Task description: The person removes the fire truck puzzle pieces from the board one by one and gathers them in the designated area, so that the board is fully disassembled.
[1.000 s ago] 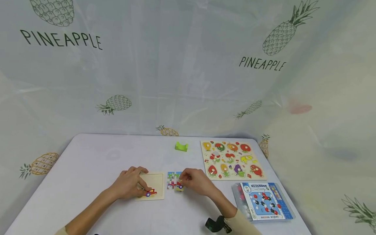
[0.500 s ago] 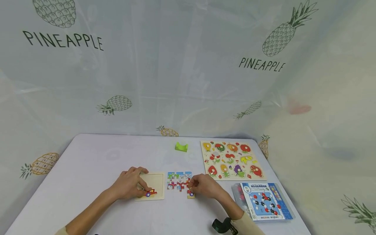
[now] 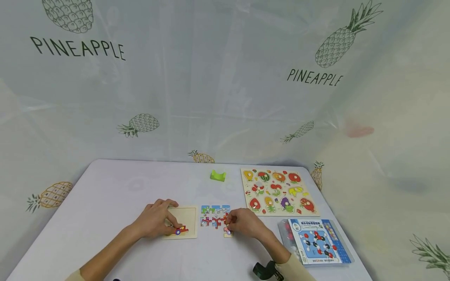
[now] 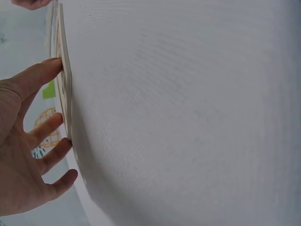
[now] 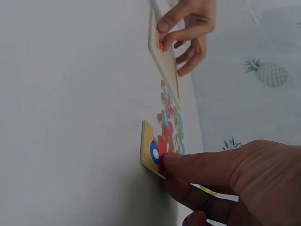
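Note:
My left hand is over the pale wooden puzzle tray. Its thumb and a fingertip pinch a red puzzle piece with a blue wheel lying in the tray, while other fingers spread along the tray's edge, as the left wrist view shows. To the right, my right hand pinches a yellow and red puzzle piece with a blue wheel between thumb and fingers. That piece sits at the lower right corner of a cluster of colourful jigsaw pieces, right against its red parts.
A fruit-picture puzzle board lies at the back right. In front of it is a clear plastic box with a molecule-picture cover. A small green block stands at the back. A pineapple-printed curtain hangs behind the white table.
My right hand has moved right and slightly toward me with its puzzle piece, from over the cluster's middle to its lower right corner. My left hand stays in place.

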Demonstrator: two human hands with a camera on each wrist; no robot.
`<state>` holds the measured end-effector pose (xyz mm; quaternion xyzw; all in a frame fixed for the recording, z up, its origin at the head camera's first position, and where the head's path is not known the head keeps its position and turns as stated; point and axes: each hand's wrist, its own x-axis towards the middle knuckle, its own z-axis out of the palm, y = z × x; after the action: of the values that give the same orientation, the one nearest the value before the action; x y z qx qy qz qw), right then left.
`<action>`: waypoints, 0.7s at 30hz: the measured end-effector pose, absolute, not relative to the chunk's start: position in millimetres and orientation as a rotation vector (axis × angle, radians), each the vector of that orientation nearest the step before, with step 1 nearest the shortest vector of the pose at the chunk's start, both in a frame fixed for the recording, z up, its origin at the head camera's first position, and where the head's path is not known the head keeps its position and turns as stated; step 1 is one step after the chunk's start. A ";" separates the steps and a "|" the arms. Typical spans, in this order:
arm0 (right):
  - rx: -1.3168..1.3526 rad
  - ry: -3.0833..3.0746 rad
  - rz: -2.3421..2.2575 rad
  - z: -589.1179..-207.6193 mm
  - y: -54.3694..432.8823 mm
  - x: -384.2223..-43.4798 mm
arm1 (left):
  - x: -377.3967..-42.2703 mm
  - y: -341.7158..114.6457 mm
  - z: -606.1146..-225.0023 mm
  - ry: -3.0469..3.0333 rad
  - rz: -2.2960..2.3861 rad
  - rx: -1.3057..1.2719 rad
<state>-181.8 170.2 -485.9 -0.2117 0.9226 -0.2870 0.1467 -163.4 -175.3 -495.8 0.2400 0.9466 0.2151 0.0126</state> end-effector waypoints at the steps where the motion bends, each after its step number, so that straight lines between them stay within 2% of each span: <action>1: -0.610 2.657 -0.822 -486.0 170.0 -181.7 | -163.4 -175.2 -495.7 2.950 0.669 0.748; 21: -0.601 2.706 -0.764 -487.0 174.6 -187.9 | -162.9 -175.6 -495.6 2.954 0.672 0.758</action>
<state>-187.9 174.6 -487.0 -0.2073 0.9327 -0.2635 0.1327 -162.9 -175.6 -495.6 0.2426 0.9459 0.2150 0.0094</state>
